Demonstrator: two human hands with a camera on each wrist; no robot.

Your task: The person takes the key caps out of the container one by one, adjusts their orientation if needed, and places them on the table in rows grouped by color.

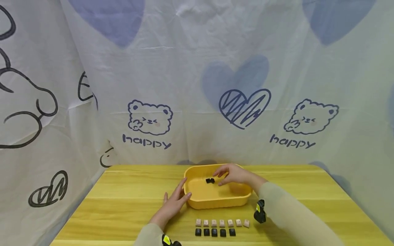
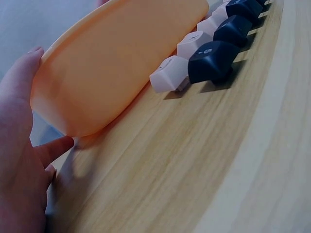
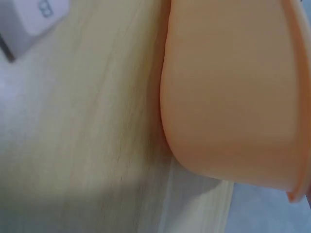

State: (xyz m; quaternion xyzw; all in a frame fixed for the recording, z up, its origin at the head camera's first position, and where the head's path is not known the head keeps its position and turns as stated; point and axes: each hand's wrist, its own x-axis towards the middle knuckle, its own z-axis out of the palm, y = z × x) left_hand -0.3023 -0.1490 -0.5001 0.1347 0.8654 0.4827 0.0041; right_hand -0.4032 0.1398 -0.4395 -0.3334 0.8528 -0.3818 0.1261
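A yellow plastic basin (image 1: 218, 204) stands on the wooden table, with a few small black keycaps (image 1: 210, 180) lying together inside it. My left hand (image 1: 171, 207) rests against the basin's left end; the left wrist view shows its thumb at the rim and a fingertip at the lower wall. Over the basin's inside, my right hand (image 1: 235, 173) reaches down, fingers parted and pointing toward the black keycaps; nothing shows between them. In front of the basin lie a row of white keycaps (image 1: 213, 223) and, nearer me, a row of black keycaps (image 1: 214, 232). The right wrist view hides the right hand.
The wooden table (image 1: 123, 205) has its back edge against a white cloth (image 1: 191, 68) printed with hearts and bears. The basin sits close to that back edge. The keycap rows lie between my forearms.
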